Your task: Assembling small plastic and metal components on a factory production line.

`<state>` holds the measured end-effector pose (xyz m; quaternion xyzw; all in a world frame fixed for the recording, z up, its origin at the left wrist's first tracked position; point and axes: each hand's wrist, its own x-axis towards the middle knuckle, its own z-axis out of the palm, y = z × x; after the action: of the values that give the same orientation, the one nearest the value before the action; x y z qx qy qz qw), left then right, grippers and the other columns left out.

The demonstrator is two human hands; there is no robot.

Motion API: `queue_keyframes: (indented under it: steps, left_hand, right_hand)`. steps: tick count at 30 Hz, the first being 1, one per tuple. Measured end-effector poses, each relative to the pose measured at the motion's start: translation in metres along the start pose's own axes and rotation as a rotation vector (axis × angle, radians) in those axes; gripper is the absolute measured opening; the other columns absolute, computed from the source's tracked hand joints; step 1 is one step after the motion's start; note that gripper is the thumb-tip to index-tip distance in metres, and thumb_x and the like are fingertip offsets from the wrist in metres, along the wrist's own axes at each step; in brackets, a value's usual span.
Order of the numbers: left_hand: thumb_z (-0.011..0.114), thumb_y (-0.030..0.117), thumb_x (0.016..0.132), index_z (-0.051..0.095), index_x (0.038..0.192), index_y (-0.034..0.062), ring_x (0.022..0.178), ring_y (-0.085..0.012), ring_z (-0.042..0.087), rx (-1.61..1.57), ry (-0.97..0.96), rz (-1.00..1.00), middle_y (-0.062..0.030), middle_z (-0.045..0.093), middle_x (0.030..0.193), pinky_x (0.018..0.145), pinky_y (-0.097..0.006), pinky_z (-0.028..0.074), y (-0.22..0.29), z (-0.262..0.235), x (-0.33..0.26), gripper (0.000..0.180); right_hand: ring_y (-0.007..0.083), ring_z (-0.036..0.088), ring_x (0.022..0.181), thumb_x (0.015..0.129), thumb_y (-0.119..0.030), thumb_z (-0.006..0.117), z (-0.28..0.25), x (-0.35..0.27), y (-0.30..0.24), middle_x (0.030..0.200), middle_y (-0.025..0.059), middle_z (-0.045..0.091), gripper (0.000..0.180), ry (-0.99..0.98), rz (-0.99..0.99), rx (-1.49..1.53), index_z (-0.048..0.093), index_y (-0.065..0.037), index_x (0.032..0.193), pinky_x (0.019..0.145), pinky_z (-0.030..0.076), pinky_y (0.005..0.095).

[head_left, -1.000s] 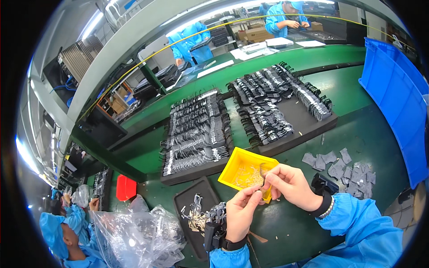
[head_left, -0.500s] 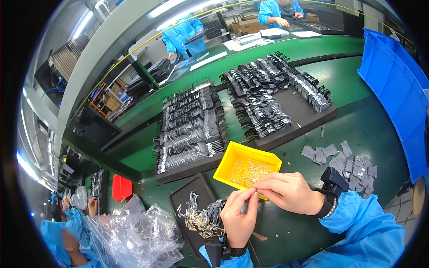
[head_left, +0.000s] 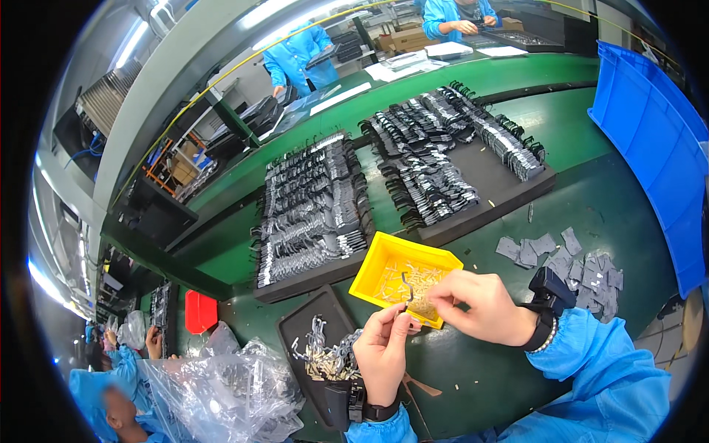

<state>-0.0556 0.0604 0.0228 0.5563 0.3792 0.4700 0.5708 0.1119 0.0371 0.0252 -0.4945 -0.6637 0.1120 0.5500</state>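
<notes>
Left hand (head_left: 382, 353) is pinching, thumb against fingers; right hand (head_left: 484, 310) is hanging close beside, palm facing down.

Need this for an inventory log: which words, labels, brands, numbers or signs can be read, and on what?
None can be read.
White sheets on the far bench: too small to read.
Dark strip in the left hand: too small to show any.
Yellow bin and blue bin: no readable text shows.
</notes>
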Motion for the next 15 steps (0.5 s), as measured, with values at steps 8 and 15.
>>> queue_keyframes:
  steps: [8, 15]
  left_hand:
    - [0.062, 0.004, 0.083, 0.062, 0.091, -0.0025, 0.070, -0.0141, 0.062, 0.417, 0.003, 0.253, -0.0090, 0.062, 0.081, 0.066, -0.024, 0.049, -0.005, 0.003, -0.001, 0.011]
    - [0.060, 0.005, 0.084, 0.059, 0.093, -0.0031, 0.068, -0.0153, 0.062, 0.379, 0.010, 0.224, -0.0105, 0.062, 0.079, 0.065, -0.026, 0.050, -0.009, 0.007, -0.004, 0.012]
  right_hand:
    - [0.0205, 0.062, 0.061, 0.071, -0.002, 0.067, 0.004, -0.002, 0.001, 0.077, 0.0057, 0.064, 0.013, -0.050, -0.197, -0.084, 0.062, -0.005, 0.083, 0.053, 0.050, 0.0275]
    - [0.0209, 0.061, 0.059, 0.073, -0.008, 0.065, 0.007, -0.005, 0.003, 0.073, 0.0048, 0.060, 0.009, -0.050, -0.155, -0.100, 0.059, -0.005, 0.078, 0.053, 0.049, 0.0282]
